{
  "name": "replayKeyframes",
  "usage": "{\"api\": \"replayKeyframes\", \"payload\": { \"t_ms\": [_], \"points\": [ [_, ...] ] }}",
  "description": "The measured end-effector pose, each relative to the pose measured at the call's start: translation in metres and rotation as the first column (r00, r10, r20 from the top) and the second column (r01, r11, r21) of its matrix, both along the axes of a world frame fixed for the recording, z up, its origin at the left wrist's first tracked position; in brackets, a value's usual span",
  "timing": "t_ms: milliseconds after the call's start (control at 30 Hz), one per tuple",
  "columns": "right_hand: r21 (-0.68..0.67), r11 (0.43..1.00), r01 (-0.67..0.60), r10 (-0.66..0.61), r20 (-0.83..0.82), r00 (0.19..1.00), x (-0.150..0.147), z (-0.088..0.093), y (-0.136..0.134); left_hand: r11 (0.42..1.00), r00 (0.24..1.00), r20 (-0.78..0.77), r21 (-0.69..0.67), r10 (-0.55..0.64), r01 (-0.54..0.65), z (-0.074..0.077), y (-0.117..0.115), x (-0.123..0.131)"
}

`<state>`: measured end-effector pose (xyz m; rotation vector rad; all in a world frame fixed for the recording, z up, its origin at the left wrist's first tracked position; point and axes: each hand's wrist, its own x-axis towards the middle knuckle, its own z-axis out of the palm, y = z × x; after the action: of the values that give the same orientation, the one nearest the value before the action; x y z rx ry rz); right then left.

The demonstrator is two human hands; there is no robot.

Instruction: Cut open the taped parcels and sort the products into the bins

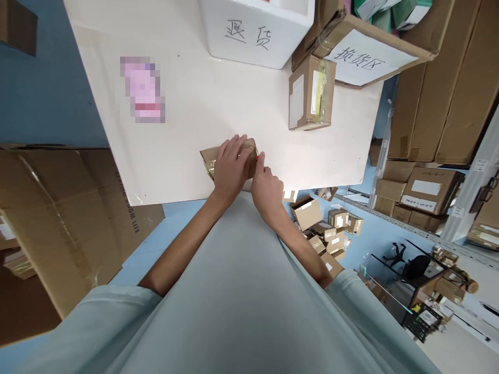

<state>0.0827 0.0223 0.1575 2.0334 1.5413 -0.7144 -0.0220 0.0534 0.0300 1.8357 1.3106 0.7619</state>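
A small brown cardboard parcel (210, 157) wrapped in clear tape lies at the near edge of the white table (187, 114). My left hand (231, 167) lies flat on top of it, fingers stretched over the box. My right hand (266, 188) is closed in a pinch at the parcel's right end, gripping a small tool with a red tip (258, 156) that touches the box.
A second taped cardboard box (311, 93) stands further back on the table. A white foam box (257, 31) and a labelled open carton (362, 52) sit at the far edge. Big cartons (58, 223) stand on the left. Several small boxes (327, 234) lie on the floor at the right, by shelving.
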Motion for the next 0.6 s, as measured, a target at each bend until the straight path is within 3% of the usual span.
{"api": "replayKeyframes", "payload": {
  "t_ms": [267, 400, 500, 600],
  "points": [
    [-0.082, 0.995, 0.049, -0.046, 0.040, 0.998, 0.011, 0.011, -0.012, 1.000, 1.000, -0.018, -0.005, -0.020, 0.020, -0.002, 0.004, 0.000],
    [-0.109, 0.992, 0.062, -0.056, 0.056, 0.997, 0.013, 0.006, -0.028, 1.000, 0.998, -0.046, 0.001, -0.030, 0.030, -0.001, 0.004, 0.000],
    [-0.097, 0.993, 0.071, -0.067, 0.043, 0.997, 0.016, 0.001, -0.037, 0.999, 0.998, -0.058, 0.015, -0.040, 0.041, 0.000, 0.005, 0.000],
    [-0.063, 0.995, 0.082, -0.083, -0.016, 0.996, 0.023, 0.009, -0.043, 0.998, 0.997, -0.063, 0.043, -0.041, 0.043, 0.000, 0.007, -0.003]
  ]
}}
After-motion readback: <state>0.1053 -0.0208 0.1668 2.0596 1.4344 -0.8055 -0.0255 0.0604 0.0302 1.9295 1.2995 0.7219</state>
